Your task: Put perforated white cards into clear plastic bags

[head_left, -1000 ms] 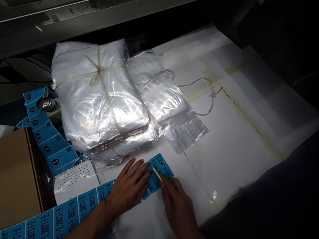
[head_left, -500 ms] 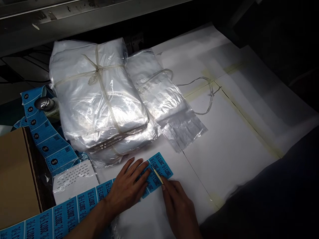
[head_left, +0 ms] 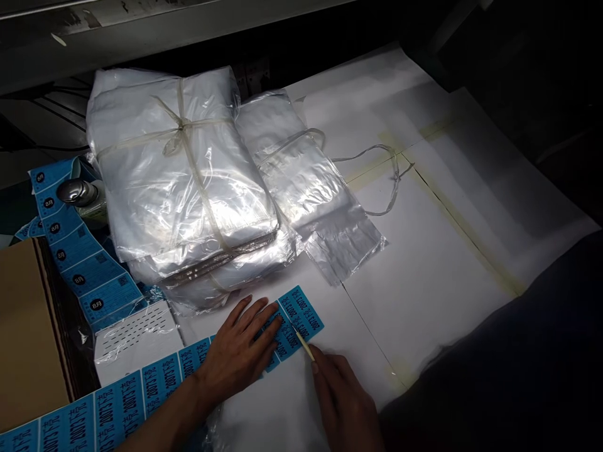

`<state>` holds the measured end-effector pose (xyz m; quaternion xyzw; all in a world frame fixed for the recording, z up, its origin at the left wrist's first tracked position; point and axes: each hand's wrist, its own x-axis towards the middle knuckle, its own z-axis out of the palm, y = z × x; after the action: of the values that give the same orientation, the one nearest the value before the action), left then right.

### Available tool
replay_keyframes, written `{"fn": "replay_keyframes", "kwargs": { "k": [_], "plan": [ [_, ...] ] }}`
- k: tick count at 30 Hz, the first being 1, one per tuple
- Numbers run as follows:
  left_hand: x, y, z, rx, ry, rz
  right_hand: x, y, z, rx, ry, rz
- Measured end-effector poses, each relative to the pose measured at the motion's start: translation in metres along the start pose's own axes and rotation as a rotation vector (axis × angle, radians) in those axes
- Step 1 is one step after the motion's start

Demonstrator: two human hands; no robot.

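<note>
Label strip (head_left: 301, 317) end beside open white paper (head_left: 424, 276).

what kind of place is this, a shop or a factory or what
Most likely a packing or labelling bench in a small factory or warehouse. Tied bundles of clear plastic bags sit on a paper-covered table, and the left hand presses a strip of blue printed labels beside a cardboard box.

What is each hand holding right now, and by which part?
Right hand pinches a thin stick by its near end. Left hand grips nothing, pressing flat on the blue label strip.
</note>
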<state>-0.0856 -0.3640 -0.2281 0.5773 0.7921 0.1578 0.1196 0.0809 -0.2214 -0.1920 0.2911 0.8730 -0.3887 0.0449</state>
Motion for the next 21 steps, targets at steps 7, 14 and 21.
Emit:
{"fn": "replay_keyframes", "kwargs": {
  "k": [7, 14, 21],
  "plan": [
    [-0.001, 0.001, 0.001, -0.006, -0.007, 0.001, -0.005, 0.005, -0.003, -0.024, -0.028, -0.005],
    [0.0, -0.001, 0.001, -0.002, -0.008, 0.01, -0.019, 0.017, -0.003, -0.025, -0.03, 0.024],
    [-0.001, 0.0, 0.0, 0.0, -0.005, 0.01, -0.041, 0.035, -0.002, 0.0, -0.004, 0.037]
  ]
}}
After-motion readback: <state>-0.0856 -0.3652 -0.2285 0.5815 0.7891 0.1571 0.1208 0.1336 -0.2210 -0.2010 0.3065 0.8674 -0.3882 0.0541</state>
